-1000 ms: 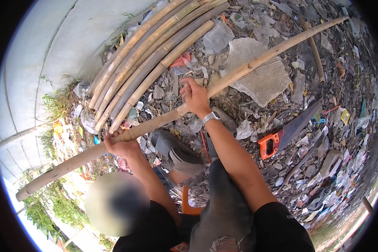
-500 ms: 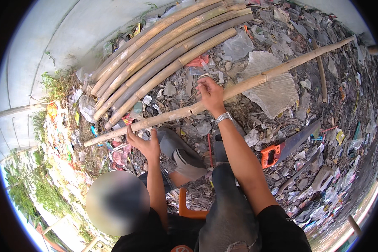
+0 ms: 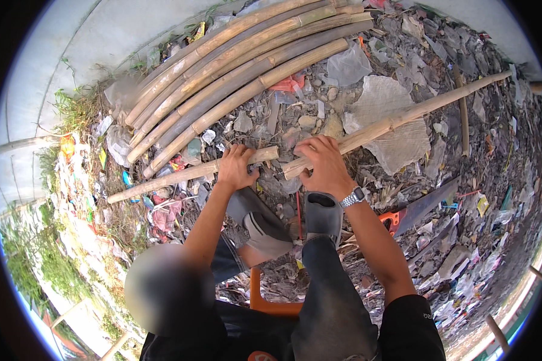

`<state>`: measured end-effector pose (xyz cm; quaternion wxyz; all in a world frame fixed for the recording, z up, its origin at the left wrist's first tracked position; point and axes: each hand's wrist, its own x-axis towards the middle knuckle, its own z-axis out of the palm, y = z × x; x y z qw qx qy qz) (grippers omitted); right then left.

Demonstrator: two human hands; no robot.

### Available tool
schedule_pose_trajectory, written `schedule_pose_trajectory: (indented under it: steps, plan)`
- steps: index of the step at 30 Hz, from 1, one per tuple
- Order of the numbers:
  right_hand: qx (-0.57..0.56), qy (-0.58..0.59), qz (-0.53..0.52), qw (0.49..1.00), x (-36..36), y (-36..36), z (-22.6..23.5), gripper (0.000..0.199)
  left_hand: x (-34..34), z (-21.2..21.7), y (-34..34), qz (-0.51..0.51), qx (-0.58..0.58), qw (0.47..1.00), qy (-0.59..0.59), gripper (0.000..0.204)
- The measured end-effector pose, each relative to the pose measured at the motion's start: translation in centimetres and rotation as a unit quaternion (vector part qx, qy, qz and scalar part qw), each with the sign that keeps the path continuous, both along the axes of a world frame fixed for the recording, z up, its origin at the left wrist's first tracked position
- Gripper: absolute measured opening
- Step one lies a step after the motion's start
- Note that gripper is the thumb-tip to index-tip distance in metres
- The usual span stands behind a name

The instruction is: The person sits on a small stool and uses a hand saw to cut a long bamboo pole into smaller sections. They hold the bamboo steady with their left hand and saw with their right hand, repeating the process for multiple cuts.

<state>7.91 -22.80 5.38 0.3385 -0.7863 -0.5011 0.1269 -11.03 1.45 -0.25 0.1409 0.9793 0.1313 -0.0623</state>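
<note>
Two lengths of bamboo lie end to end before me, with a narrow gap between their cut ends. My left hand (image 3: 236,167) is wrapped over the left bamboo piece (image 3: 168,181), close to its cut end. Over the near end of the longer right bamboo pole (image 3: 415,113), my right hand (image 3: 326,163) grips from above, thumb on the near side. That pole slants away to the far right, passing over a flat grey slab (image 3: 403,150). A handsaw (image 3: 424,203) with an orange handle lies on the ground, right of my right forearm, partly hidden by it.
Several bamboo poles (image 3: 235,108) lie side by side at the far left, near a pale wall (image 3: 48,78). Plastic scraps and stones cover the ground. A thin stick (image 3: 461,114) lies at the far right. Below me shows an orange seat edge (image 3: 274,308), between my boots and body.
The single pole has come apart into two pieces. My left hand has moved up and right onto one piece; my right hand has turned, lowered and closed on the other.
</note>
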Motion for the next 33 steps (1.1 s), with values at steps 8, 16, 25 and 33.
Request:
schedule_pose_trajectory:
  steps: [8,16,25,33]
  plan:
    - [0.067,0.004,-0.222,0.973,-2.0,-9.0,-1.8,0.03,-1.5,-0.6,3.7,-0.012,-0.019,0.995,0.1,0.066]
    - [0.011,0.087,-0.269,0.959,-9.8,-16.6,-4.4,0.022,14.6,17.6,7.9,0.011,0.033,0.984,-0.173,0.062]
    - [0.056,0.081,-0.302,0.948,-9.2,-14.6,-3.2,0.02,29.2,12.9,-2.3,-0.058,0.015,0.963,-0.263,0.074]
    - [0.059,0.089,-0.311,0.944,-8.7,-16.3,-3.6,0.02,13.3,3.5,-13.4,-0.055,-0.152,0.982,0.095,0.082]
